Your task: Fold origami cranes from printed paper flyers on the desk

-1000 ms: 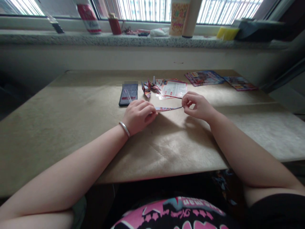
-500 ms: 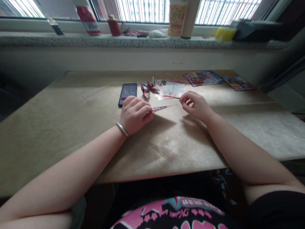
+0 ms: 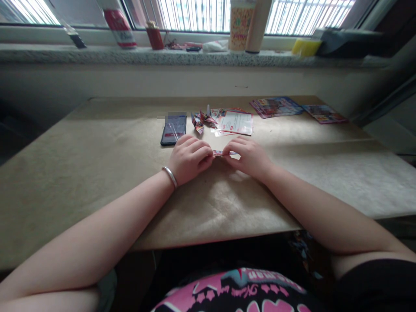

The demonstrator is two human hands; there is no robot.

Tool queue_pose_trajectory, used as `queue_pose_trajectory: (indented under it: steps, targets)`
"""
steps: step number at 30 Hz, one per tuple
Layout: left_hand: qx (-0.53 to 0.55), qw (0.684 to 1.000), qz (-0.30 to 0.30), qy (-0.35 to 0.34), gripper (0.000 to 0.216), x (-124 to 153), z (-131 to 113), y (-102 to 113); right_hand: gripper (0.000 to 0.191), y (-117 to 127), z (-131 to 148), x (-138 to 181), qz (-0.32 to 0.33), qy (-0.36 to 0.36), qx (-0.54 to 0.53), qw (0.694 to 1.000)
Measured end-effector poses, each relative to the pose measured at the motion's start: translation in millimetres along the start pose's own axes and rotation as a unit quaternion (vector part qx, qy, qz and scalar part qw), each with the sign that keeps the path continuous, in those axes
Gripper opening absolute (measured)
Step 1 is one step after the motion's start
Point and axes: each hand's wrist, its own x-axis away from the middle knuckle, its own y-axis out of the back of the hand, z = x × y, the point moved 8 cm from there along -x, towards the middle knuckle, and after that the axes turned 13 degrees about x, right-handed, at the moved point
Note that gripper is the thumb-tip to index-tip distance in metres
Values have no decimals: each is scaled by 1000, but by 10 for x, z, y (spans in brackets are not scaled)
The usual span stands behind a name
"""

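Observation:
My left hand (image 3: 190, 157), with a silver bangle on the wrist, is curled and pinches one end of a narrow folded strip of colourful paper (image 3: 223, 153). My right hand (image 3: 248, 155) lies over the strip's other end, its fingers closed on it. Both hands rest on the brown paper-covered table (image 3: 97, 164), nearly touching. Most of the strip is hidden under the fingers.
Behind the hands lie a dark phone (image 3: 173, 128), small folded paper figures (image 3: 202, 119) and a white printed leaflet (image 3: 236, 121). Two colourful leaflet stacks (image 3: 276, 106) (image 3: 323, 113) sit at the far right. The window sill (image 3: 162, 54) carries cups, a red can and a yellow sponge.
My right hand let go of the strip's tip, then moved left and down onto it. It now meets my left hand, which stayed in place.

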Motion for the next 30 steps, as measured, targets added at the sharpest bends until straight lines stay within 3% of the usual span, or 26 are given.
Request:
queue_pose_trajectory:
  steps: [5, 10, 13, 30]
  targets:
    - [-15, 1000, -12, -6, 11, 6, -37, 17, 5, -22, 19, -1, 7, -3, 22, 1000]
    - [-78, 995, 22, -51, 10, 26, -187, -44, 10, -68, 142, -26, 20, 10, 45, 999]
    - [-94, 994, 30, -45, 12, 18, -206, -55, 9, -102, 153, -28, 29, 16, 54, 998]
    - [-39, 999, 9, -20, 17, -4, -141, -12, 8, -71, -28, 34, 40, 34, -12, 999]
